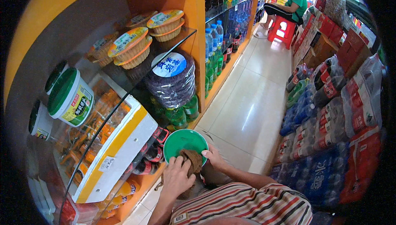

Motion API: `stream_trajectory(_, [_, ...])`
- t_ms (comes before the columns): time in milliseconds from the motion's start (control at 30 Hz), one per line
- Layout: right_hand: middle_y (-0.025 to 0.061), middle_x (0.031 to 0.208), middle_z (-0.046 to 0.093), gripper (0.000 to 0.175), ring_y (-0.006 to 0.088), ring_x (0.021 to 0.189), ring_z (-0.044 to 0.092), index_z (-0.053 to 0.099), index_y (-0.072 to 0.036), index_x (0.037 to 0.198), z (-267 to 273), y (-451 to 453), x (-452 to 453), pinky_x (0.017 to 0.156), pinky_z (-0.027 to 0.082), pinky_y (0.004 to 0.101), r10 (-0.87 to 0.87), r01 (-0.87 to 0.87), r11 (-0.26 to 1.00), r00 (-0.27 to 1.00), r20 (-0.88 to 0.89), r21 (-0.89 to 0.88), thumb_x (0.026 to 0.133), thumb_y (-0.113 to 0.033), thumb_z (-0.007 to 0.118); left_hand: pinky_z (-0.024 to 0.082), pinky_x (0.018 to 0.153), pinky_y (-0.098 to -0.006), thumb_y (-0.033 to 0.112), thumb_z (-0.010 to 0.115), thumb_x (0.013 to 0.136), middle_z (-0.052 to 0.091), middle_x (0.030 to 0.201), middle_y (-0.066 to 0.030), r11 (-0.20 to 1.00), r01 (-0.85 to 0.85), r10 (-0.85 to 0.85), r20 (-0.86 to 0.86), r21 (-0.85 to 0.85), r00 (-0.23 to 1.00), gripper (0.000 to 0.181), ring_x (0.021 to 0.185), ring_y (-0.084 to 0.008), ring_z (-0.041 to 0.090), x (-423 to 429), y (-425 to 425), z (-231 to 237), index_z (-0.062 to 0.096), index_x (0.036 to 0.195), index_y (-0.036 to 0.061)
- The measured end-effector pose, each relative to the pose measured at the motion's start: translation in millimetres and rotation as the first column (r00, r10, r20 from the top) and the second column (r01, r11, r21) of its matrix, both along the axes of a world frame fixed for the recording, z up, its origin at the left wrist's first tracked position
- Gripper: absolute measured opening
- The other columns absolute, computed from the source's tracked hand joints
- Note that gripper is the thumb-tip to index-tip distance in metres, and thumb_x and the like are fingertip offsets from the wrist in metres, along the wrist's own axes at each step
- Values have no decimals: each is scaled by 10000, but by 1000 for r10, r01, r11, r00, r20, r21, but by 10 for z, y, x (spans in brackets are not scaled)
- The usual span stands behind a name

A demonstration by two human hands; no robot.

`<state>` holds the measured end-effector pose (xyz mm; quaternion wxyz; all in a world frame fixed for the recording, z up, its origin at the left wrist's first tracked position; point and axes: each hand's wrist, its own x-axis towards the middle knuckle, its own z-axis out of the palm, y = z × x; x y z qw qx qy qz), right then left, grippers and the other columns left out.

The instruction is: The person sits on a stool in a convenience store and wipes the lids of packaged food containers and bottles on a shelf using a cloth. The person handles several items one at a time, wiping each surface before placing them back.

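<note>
Above my lap is a tub with a round green lid (182, 141), its top facing up at me. My right hand (215, 157) grips its right rim, thumb on the edge of the lid. A brown cloth (193, 160) lies bunched on the lid's lower part, with my left hand (178, 172) closed over it and pressing it there. The body of this tub is mostly hidden under the lid. A similar white tub with a green lid (77, 104) stands on the glass shelf to my left.
Beside that tub are stacked wicker-like packs (130, 48). A white foam box (120, 153) and a purple wrapped bundle (171, 85) sit below the glass shelf edge (123, 98). Wrapped bottle packs (328, 82) line the aisle's right. Farther along, a person (295, 5) sits on a red stool (281, 30).
</note>
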<state>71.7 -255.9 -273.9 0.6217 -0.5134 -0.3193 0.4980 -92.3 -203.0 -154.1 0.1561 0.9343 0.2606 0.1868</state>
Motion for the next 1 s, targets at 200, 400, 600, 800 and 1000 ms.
stream_trajectory(200, [111, 1181, 486, 582, 200, 1072, 447, 340, 4, 1290, 90, -8, -17, 929, 325, 302, 1, -2, 1000, 1000, -30, -18, 797, -251, 512, 445, 654, -395, 175, 666, 539, 486, 889, -127, 1000, -19, 17, -61, -25, 998, 392, 844, -303, 475, 5, -13, 16, 580, 889, 20])
stream_trajectory(400, [106, 1151, 507, 557, 197, 1049, 461, 361, -7, 1279, -94, 12, 8, 910, 344, 303, -17, 15, 999, 998, 60, 40, 799, -241, 518, 444, 674, -389, 181, 665, 543, 485, 895, -122, 1000, -4, 1, -124, -27, 992, 389, 871, -295, 469, 18, -10, 61, 581, 890, 25])
stream_trajectory(600, [110, 1144, 513, 554, 198, 1033, 475, 355, -15, 1292, -111, 19, 21, 897, 362, 312, 24, -23, 1000, 997, 78, -16, 800, -194, 535, 448, 688, -388, 167, 662, 556, 491, 882, -99, 999, 18, -24, -173, -32, 985, 359, 869, -285, 469, -21, 10, 135, 587, 883, 39])
stream_trajectory(800, [125, 1143, 517, 580, 199, 1047, 485, 337, -33, 1314, -265, 38, -1, 899, 372, 315, 11, -10, 1000, 999, -53, 19, 798, -188, 553, 445, 690, -396, 151, 662, 536, 512, 872, -102, 996, 51, -73, -317, -77, 946, 305, 865, -295, 478, -104, 155, 340, 585, 816, 57])
stream_trajectory(1000, [129, 1138, 526, 614, 205, 1009, 513, 333, -38, 1319, -275, 65, 3, 876, 394, 318, -11, 12, 998, 1000, -14, 56, 791, -240, 574, 439, 677, -413, 99, 608, 570, 519, 863, -118, 994, -84, 96, -192, 70, 977, 289, 847, -302, 485, -102, 291, 483, 580, 849, 30])
